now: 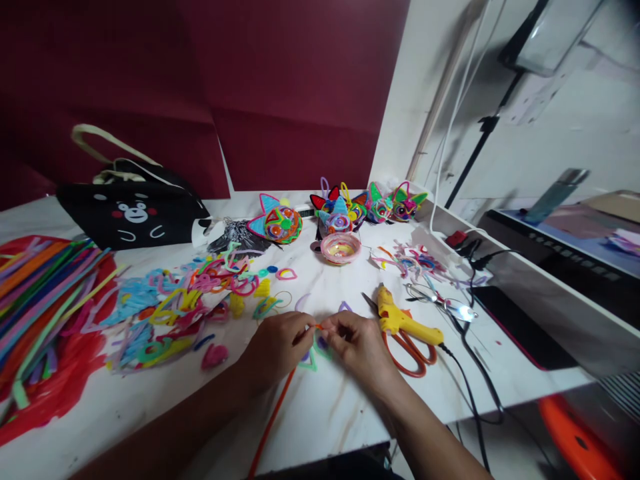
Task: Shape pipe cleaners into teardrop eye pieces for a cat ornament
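Observation:
An orange pipe cleaner [273, 420] is pinched between my two hands at the middle of the table. My left hand [280, 340] grips it near one end, and its long tail hangs down toward the front edge. Close beside it, the fingertips of my right hand [355, 340] are closed on the short end. Green and purple pipe cleaner shapes [308, 360] lie under my hands, partly hidden. Just right of my right hand rest a yellow glue gun [407, 323] and scissors [407, 360] with orange handles.
Loose pipe cleaners [45, 293] lie on red plastic at left, near a heap of bent pieces [190, 287]. A black bag [135, 217] stands behind. Several cat-eared ornaments [283, 222] and a pink bowl [341, 248] sit at the back. Cables [465, 373] and a phone [525, 327] are at right.

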Available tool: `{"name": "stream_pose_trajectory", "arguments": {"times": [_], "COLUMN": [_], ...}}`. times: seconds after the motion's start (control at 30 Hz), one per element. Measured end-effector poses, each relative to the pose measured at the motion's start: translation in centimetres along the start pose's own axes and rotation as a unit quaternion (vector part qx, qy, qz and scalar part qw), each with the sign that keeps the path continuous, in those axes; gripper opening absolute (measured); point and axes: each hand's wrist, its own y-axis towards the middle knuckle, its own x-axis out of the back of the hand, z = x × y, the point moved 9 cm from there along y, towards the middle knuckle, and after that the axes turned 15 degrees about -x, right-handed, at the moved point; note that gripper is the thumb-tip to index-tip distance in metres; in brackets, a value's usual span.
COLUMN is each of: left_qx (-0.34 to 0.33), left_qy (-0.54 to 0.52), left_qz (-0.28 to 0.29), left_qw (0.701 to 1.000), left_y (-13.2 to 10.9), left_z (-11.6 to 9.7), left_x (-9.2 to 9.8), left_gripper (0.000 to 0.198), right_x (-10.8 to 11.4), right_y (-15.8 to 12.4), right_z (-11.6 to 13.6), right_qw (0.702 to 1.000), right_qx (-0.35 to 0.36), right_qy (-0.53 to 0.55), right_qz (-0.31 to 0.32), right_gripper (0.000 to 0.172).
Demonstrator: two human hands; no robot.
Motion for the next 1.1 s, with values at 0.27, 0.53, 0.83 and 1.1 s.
{"name": "stream_pose_trajectory", "arguments": {"times": [0.27,0.53,0.83,1.1], "left_qx": [-0.022,-0.016,-0.018,-0.010], "left_qy": [-0.010,-0.016,-0.015,-0.024], "left_qz": [-0.016,-0.017,-0.040,-0.043], "left_qw": [1.000,1.000,0.999,0.999], "left_y": [0.0,0.0,0.0,0.1], "left_z": [-0.6,-0.8,-1.2,-1.2], "left_x": [0.0,0.1,0.6,0.6], "left_gripper": [0.012,0.013,0.015,0.015], "right_x": [0.1,0.0,0.2,0.3], "right_y": [-0.3,-0.4,-0.6,-0.6], "right_z": [0.6,0.4,0.9,1.0], "right_qw": [0.999,1.000,0.999,0.999], "right_qx": [0.021,0.011,0.020,0.026], "right_qy": [-0.031,0.001,0.010,-0.006], "right_qz": [-0.019,-0.013,-0.025,-0.037], "right_gripper": [0.011,0.009,0.011,0.011]}}
